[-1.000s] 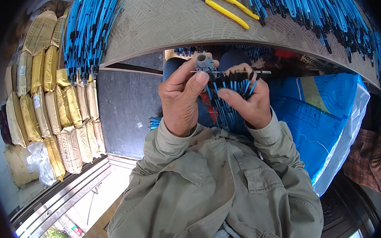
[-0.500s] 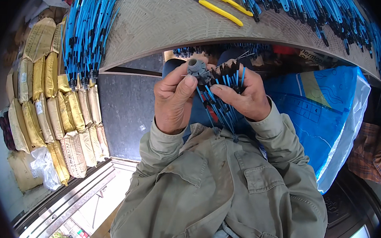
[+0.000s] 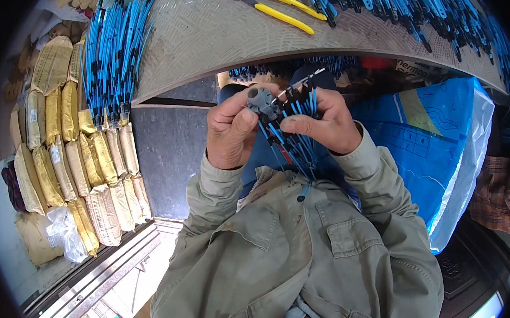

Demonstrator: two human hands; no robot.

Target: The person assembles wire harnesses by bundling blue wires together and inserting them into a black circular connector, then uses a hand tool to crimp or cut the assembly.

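Between its thumb and fingers, my left hand [image 3: 232,128] grips a grey round plastic hub [image 3: 261,102] with a hollow collar on top. Blue umbrella-like ribs [image 3: 292,139] with black joints run from the hub down toward my lap. My right hand [image 3: 327,124] is closed around the black joints at the ribs' upper ends, its thumb lying across them and pointing at the hub. A thin pale wire [image 3: 308,79] sticks out past the joints, above my right fingers. Both hands meet in front of my chest, below the table edge. My fingers hide part of the joints.
On the grey table [image 3: 198,43] lie yellow-handled pliers [image 3: 285,18] and a pile of blue ribs [image 3: 395,12]. Another blue bundle [image 3: 113,60] hangs at the left, beside stacked wrapped packages [image 3: 65,163]. A large blue plastic bag [image 3: 428,135] stands to my right.
The hub has tipped slightly in my left hand. The pale wire now points up and right as one line. My right hand keeps its hold; the view has shifted a little.
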